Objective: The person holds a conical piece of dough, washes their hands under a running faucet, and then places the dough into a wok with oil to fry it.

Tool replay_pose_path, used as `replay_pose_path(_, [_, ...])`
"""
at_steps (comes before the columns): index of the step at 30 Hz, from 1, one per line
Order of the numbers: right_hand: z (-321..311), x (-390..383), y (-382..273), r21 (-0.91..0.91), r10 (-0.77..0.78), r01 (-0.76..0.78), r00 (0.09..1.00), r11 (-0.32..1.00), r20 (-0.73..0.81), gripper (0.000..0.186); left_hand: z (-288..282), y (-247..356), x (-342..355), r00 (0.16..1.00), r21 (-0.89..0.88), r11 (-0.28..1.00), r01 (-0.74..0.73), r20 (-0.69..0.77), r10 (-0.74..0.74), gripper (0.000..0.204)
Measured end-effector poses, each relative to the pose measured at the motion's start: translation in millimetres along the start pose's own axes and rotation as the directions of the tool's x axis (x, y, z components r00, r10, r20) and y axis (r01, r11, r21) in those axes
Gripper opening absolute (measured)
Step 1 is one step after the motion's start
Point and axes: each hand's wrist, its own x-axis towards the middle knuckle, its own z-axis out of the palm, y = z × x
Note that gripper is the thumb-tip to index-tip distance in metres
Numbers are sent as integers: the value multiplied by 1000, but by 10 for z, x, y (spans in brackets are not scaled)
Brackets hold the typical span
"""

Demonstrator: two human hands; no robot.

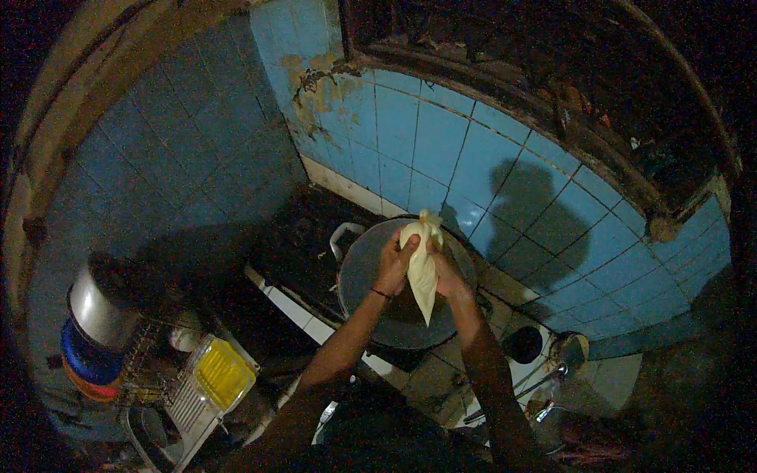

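A plastic bag of pale cream stuff (423, 280), knotted at the top with a tapering corner hanging down, is held upright in both hands over a large round metal pot (361, 317). My left hand (394, 264) grips the bag's left side with the thumb over its front. My right hand (443, 268) is closed round its right side, partly hidden behind the bag. The pot has a pale loop handle (341, 235) at its upper left; what lies inside is too dim to make out.
A dark stove top (292, 236) lies left of the pot against blue tiled walls (410, 134). A rack at lower left holds a steel pot (98, 303), blue and orange plastic ware and a yellow tray (225, 370). Dark round utensils (522, 344) lie at the right.
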Motion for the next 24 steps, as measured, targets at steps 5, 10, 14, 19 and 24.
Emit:
replay_pose_path(5, [100,-83,-124,-67,-13,25,984,997,177,46,-118,-149,71,992,76,990,-120,48,116,30])
replay_pose_path(10, [58,-19,-93,-12,1,1,986,1000,166,46,-231,-317,182,903,392,814,-429,154,401,29])
replay_pose_path(14, [94,-50,-88,-96,-99,110,989,989,112,40,-254,-326,145,873,646,620,-445,158,461,38])
replay_pose_path(19, [170,3,-108,-109,-251,253,967,961,33,33,-168,-358,-7,985,456,876,-155,144,99,51])
replay_pose_path(24, [253,-45,-162,-417,-354,269,925,868,-140,32,-198,-303,-154,971,417,895,-159,228,66,50])
